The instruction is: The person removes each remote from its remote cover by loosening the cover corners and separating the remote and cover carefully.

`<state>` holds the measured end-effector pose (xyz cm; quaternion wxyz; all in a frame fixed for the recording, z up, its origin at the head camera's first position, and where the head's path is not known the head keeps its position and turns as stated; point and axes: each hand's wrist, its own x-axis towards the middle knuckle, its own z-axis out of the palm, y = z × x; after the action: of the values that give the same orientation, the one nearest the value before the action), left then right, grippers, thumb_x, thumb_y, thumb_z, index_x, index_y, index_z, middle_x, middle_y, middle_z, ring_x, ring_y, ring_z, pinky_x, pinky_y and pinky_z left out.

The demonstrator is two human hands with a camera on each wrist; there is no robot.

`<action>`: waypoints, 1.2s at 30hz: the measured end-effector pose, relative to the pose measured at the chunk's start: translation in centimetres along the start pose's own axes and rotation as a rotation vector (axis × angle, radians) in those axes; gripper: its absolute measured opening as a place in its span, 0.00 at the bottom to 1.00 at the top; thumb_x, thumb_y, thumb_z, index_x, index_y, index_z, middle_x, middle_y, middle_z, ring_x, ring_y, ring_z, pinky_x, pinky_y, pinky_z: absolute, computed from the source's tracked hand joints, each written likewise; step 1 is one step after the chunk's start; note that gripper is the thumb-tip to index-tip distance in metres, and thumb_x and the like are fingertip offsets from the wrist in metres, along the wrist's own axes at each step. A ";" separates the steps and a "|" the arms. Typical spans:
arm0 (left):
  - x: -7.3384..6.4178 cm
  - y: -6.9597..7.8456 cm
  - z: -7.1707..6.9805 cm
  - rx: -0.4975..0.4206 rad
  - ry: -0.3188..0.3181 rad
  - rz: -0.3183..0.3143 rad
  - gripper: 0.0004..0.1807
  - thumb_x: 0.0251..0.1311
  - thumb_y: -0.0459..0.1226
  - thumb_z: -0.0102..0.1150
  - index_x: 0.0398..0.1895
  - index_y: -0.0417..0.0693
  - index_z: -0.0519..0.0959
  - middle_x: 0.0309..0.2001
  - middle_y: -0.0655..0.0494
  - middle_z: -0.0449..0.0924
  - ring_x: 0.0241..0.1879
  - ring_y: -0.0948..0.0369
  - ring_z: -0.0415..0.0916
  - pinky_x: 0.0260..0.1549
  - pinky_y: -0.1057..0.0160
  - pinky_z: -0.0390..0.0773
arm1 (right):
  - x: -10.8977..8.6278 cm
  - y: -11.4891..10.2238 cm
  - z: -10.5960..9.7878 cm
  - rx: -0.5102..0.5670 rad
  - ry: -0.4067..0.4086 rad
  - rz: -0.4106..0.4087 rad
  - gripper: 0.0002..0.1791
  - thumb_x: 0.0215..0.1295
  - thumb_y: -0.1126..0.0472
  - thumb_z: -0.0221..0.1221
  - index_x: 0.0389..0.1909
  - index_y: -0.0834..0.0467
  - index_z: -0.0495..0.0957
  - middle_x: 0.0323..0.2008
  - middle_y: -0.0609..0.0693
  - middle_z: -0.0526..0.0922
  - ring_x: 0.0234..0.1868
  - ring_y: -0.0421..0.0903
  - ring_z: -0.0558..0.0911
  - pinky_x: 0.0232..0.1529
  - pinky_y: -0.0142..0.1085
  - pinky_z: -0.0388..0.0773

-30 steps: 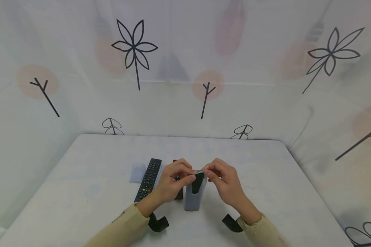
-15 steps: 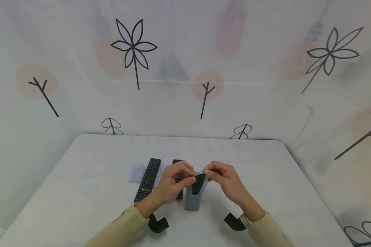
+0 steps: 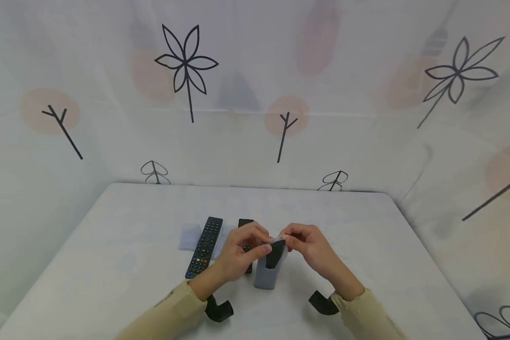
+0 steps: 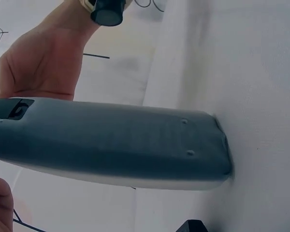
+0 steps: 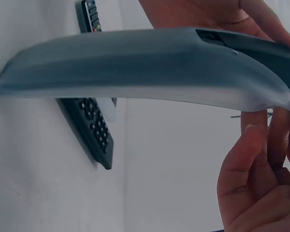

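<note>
A black remote control stands on end inside a translucent silicone cover, its lower end down at the table. Through the cover's opening near the top shows the remote's dark plain back. My left hand pinches the cover's top edge from the left, thumb lying against the remote. From the right, my right hand pinches the same edge between thumb and fingers. In the left wrist view the cover has two small bumps near its lower end. The right wrist view shows the cover bowed along its length.
Left of the hands a long black remote lies buttons up. Another black remote is partly hidden behind my left hand. A folded pale cover and a second pale piece lie beside them on the white table.
The right hand has shifted slightly down and to the right, and the cover's top leans a little further right. Both hands keep their pinch on its edge.
</note>
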<state>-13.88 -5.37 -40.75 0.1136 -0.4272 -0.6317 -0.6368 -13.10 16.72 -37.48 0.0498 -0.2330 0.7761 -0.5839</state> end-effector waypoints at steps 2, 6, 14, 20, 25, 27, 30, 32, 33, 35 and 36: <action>-0.1 -0.6 0.1 -0.007 0.000 -0.003 0.09 0.61 0.22 0.60 0.41 0.41 0.81 0.38 0.48 0.78 0.26 0.63 0.72 0.21 0.65 0.77 | 0.0 -0.2 -0.1 -0.049 0.017 0.019 0.06 0.71 0.67 0.57 0.38 0.63 0.82 0.32 0.51 0.80 0.31 0.48 0.78 0.35 0.36 0.77; -0.1 -0.7 0.0 -0.022 0.005 -0.009 0.06 0.64 0.27 0.59 0.41 0.42 0.81 0.38 0.50 0.78 0.25 0.63 0.70 0.21 0.65 0.77 | 0.0 -0.5 -0.1 -0.063 0.043 0.060 0.05 0.69 0.66 0.60 0.38 0.62 0.84 0.33 0.52 0.81 0.31 0.52 0.79 0.34 0.37 0.77; -0.1 -0.5 0.0 -0.045 0.012 0.000 0.07 0.63 0.25 0.59 0.42 0.41 0.81 0.38 0.48 0.78 0.25 0.62 0.69 0.21 0.65 0.76 | -0.8 -0.4 0.8 -0.075 0.208 -0.071 0.04 0.66 0.64 0.64 0.40 0.60 0.84 0.36 0.54 0.84 0.34 0.47 0.83 0.39 0.35 0.81; -0.3 -0.6 0.1 -0.033 0.021 -0.002 0.09 0.61 0.22 0.59 0.42 0.40 0.80 0.39 0.46 0.78 0.24 0.61 0.69 0.21 0.65 0.76 | -1.3 -0.1 1.9 -0.140 0.235 -0.340 0.10 0.63 0.74 0.63 0.43 0.58 0.83 0.38 0.51 0.83 0.39 0.44 0.81 0.41 0.34 0.81; -0.3 -0.7 -0.2 0.019 0.007 0.017 0.10 0.61 0.23 0.60 0.43 0.42 0.80 0.39 0.47 0.78 0.23 0.62 0.70 0.20 0.66 0.76 | -1.1 0.3 2.6 -0.168 0.236 -0.515 0.20 0.50 0.78 0.70 0.44 0.59 0.84 0.41 0.52 0.82 0.40 0.45 0.80 0.37 0.32 0.80; -0.3 -0.7 -0.4 0.058 -0.017 0.059 0.11 0.60 0.24 0.61 0.43 0.42 0.79 0.39 0.48 0.79 0.22 0.62 0.69 0.18 0.66 0.75 | -1.1 0.5 2.9 -0.157 0.249 -0.553 0.21 0.47 0.79 0.71 0.43 0.61 0.84 0.39 0.54 0.82 0.37 0.45 0.80 0.36 0.31 0.79; 0.0 -0.5 -1.0 0.142 -0.067 0.132 0.10 0.61 0.26 0.62 0.44 0.45 0.80 0.38 0.50 0.79 0.21 0.64 0.68 0.18 0.68 0.74 | -1.1 0.8 3.2 -0.118 0.262 -0.581 0.21 0.46 0.82 0.70 0.42 0.63 0.84 0.38 0.56 0.81 0.35 0.45 0.80 0.34 0.31 0.79; 0.3 -0.2 -1.4 0.204 -0.104 0.170 0.09 0.63 0.29 0.63 0.44 0.46 0.80 0.38 0.53 0.80 0.21 0.66 0.68 0.18 0.69 0.73 | -1.2 0.9 3.3 -0.096 0.264 -0.576 0.21 0.46 0.83 0.69 0.42 0.64 0.84 0.39 0.56 0.80 0.35 0.45 0.80 0.33 0.31 0.78; 0.5 0.1 -1.6 0.240 -0.121 0.183 0.08 0.63 0.30 0.63 0.44 0.47 0.81 0.38 0.54 0.80 0.21 0.67 0.68 0.18 0.70 0.73 | -1.2 0.9 3.4 -0.088 0.264 -0.572 0.21 0.47 0.83 0.69 0.43 0.64 0.83 0.39 0.56 0.80 0.35 0.45 0.79 0.32 0.30 0.78; 0.9 0.7 -2.0 0.318 -0.149 0.207 0.07 0.63 0.32 0.63 0.43 0.48 0.81 0.35 0.57 0.80 0.21 0.69 0.68 0.19 0.73 0.72 | -1.2 0.9 3.4 -0.081 0.265 -0.565 0.21 0.47 0.83 0.68 0.43 0.63 0.83 0.39 0.56 0.80 0.34 0.44 0.79 0.32 0.30 0.78; 1.1 1.0 -2.2 0.365 -0.160 0.225 0.07 0.62 0.32 0.64 0.42 0.48 0.82 0.34 0.58 0.79 0.21 0.70 0.68 0.20 0.75 0.72 | -1.2 1.0 3.4 -0.078 0.265 -0.567 0.21 0.47 0.83 0.68 0.43 0.63 0.83 0.39 0.56 0.80 0.34 0.44 0.79 0.32 0.30 0.78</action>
<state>-14.75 -7.10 -38.99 0.2089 -0.5163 -0.6920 -0.4593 -11.16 14.41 -39.71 -0.2257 -0.3636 0.7019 -0.5694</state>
